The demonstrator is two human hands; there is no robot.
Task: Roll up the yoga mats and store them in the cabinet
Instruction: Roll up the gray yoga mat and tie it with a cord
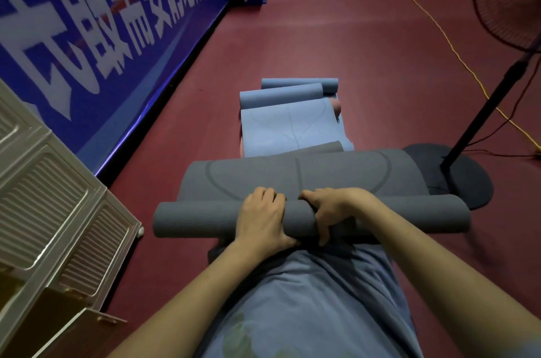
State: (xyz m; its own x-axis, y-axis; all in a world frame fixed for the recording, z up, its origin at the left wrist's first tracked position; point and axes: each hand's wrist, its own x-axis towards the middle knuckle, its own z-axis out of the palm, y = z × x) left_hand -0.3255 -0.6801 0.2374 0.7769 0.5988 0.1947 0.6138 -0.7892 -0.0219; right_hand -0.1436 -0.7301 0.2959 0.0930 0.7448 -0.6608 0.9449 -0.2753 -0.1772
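1. Covering most of the view is one dark red floor (pixel 336 59); one blue banner (pixel 111 20) with white characters runs along its edge from 9 to 12 o'clock.
2. One beige cabinet (pixel 52 211) with ribbed door panels stands at 8 o'clock, a door hanging open at its lower end.
3. One grey yoga mat (pixel 292 179) lies at the centre, partly rolled: the rolled part spans 9 to 3 o'clock just before the person, the loose part humps up beyond it toward 12.
4. One blue yoga mat (pixel 289 126) lies farther out at 12 o'clock, flat in the middle, with two rolled blue ends at its far side; whether these belong to one mat or two I cannot tell. A pink edge shows beneath it.
5. One standing fan (pixel 497 88) is at 2 o'clock, its round black base touching the grey mat's right end. One yellow cable (pixel 450 47) trails past it.
6. Two hands grip the grey roll side by side: the left hand (pixel 260 220) wraps over its top, the right hand (pixel 333 208) curls round it, thumb underneath.
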